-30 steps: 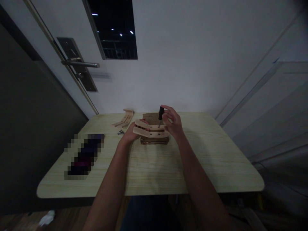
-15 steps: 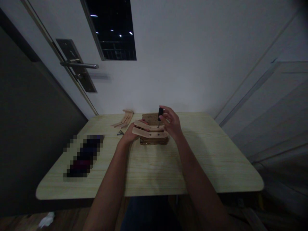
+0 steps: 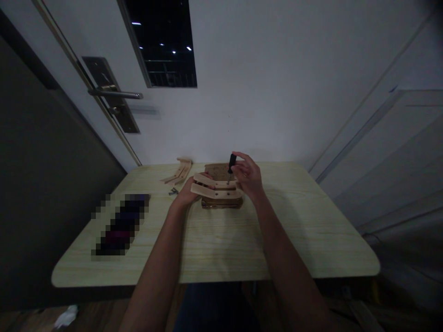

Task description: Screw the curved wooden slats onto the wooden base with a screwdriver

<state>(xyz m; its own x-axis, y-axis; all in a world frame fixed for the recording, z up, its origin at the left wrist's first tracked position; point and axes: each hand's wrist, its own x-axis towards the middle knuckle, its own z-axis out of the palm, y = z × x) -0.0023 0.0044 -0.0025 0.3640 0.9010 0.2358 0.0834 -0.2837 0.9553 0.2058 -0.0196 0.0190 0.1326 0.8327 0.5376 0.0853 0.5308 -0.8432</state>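
Dim indoor light falls from overhead — the white wall and pale counter catch most of it, while the corners sink into dark vignette. The window is black with small bright reflections. Straight lines bow outward toward the edges — fisheye distortion; a pixelated patch masks part of the counter.

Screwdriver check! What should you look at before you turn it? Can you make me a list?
1. Screwdriver stands upright with its tip down on the wooden slats: ok.
2. Right hand grips the black handle near the top: ok.
3. Left hand holds the left end of the slats steady: ok.
4. Tip sits properly in a screw head: cannot tell, too small and dark.
5. Slats rest on the brown block, which lies flat on the table: ok.
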